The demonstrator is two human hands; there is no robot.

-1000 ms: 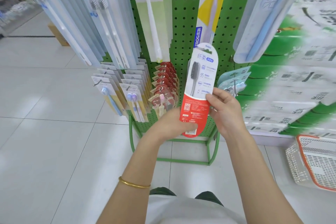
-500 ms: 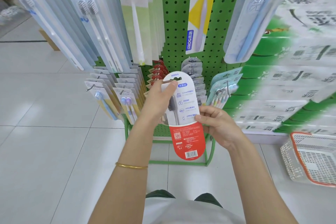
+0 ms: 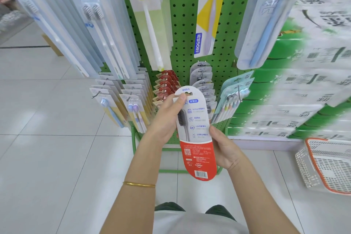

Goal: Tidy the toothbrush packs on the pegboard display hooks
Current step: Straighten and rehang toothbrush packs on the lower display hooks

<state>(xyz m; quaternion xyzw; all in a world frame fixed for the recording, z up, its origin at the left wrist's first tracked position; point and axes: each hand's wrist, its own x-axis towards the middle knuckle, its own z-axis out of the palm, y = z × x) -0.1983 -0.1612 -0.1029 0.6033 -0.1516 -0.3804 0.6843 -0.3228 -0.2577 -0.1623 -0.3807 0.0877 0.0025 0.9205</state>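
One toothbrush pack [image 3: 197, 138] in left hand [image 3: 167, 118], right hand [image 3: 226, 150], brush [image 3: 181, 118] inside

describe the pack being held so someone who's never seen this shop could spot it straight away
Find the green pegboard stand. In front of its lower hooks, the left hand pinches the top and the right hand grips the side of one toothbrush pack. It alone is off the hooks: a round-ended card, pale above with a dark-bristled brush, red below with a barcode.

White-and-red toothbrush pack [image 3: 196, 135] upright, off hook (barcode end down), before green pegboard [image 3: 182, 30].
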